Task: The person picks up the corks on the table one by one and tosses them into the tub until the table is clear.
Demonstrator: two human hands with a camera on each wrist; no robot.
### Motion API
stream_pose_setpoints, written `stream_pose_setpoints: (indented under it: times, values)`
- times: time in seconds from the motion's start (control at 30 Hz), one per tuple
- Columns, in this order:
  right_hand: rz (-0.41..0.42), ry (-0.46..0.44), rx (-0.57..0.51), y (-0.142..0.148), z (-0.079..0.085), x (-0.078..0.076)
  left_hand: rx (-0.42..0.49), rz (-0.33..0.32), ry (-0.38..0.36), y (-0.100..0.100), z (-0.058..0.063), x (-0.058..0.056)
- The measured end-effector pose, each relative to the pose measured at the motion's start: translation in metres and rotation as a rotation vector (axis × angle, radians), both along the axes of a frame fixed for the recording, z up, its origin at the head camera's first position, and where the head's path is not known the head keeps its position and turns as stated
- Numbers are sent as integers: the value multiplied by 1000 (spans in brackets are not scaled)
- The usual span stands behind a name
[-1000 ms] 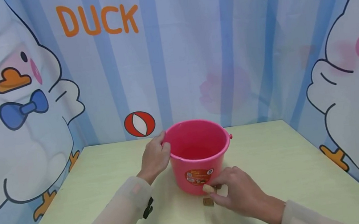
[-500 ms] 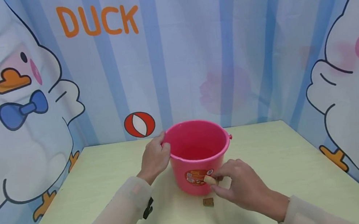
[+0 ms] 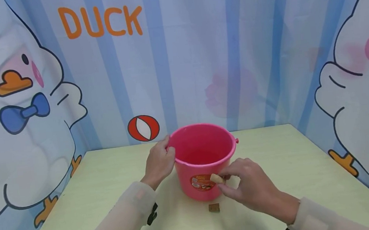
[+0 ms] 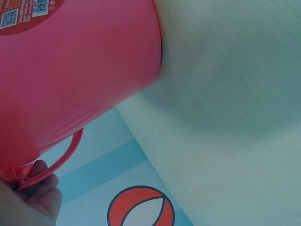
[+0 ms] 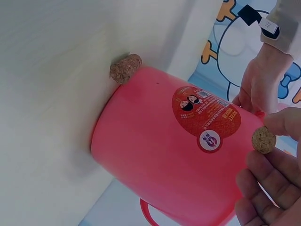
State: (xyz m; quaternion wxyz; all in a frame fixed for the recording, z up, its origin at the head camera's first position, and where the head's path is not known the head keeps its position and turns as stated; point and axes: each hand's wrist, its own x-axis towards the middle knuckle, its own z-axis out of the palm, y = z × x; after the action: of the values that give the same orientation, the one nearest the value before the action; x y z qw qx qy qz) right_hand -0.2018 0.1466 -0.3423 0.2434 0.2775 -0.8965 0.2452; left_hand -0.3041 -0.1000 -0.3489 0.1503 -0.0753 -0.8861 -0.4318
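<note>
A pink bucket [image 3: 191, 178] stands upright on the table, an orange sticker on its near side. My left hand [image 3: 159, 162] grips its rim at the left; the left wrist view shows the fingers by the pink handle [image 4: 70, 150]. In front of the bucket's label, my right hand [image 3: 254, 186] pinches a light cork [image 3: 216, 178] between thumb and fingers. The right wrist view shows the round end of that cork [image 5: 264, 140]. A second, darker cork [image 3: 214, 208] lies on the table close by the bucket's base, seen on its side as a cork [image 5: 125, 68] in the right wrist view.
The pale wooden table [image 3: 110, 182] meets a striped curtain [image 3: 191, 54] printed with ducks at the back and both sides. Inside the bucket, only pink wall and floor show in the head view.
My right hand has lifted the light cork up from near the table, along the front of the bucket and slightly right. The left hand and the bucket stay in place.
</note>
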Motion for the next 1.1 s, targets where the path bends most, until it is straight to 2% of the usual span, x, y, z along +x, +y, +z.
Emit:
stream_pose_setpoints:
  times: [0.47,1.1]
  values:
    - [-3,116,-81,2,6,-4,-4,-1,-3,0,0,0]
    - [-1,216,-105,4,17,-16,6,0,-5,0,0,1]
